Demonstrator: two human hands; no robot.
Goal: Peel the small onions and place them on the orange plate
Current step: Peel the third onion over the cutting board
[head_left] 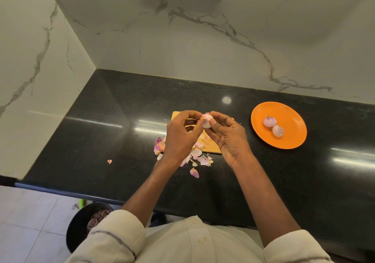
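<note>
A small pale pink onion (207,121) is held in the air above the wooden cutting board (213,148). My right hand (228,139) holds it between thumb and fingers. My left hand (181,136) pinches at the onion's left side with curled fingertips. To the right lies the orange plate (292,139), with two peeled onions on it, one (269,121) behind the other (277,131). Loose pink onion skins (197,157) are scattered on and in front of the board.
The black counter (101,141) ends at marble walls behind and to the left. A single skin (109,161) lies apart on the left. Below the counter's front edge a dark bin (81,228) with scraps stands on the tiled floor.
</note>
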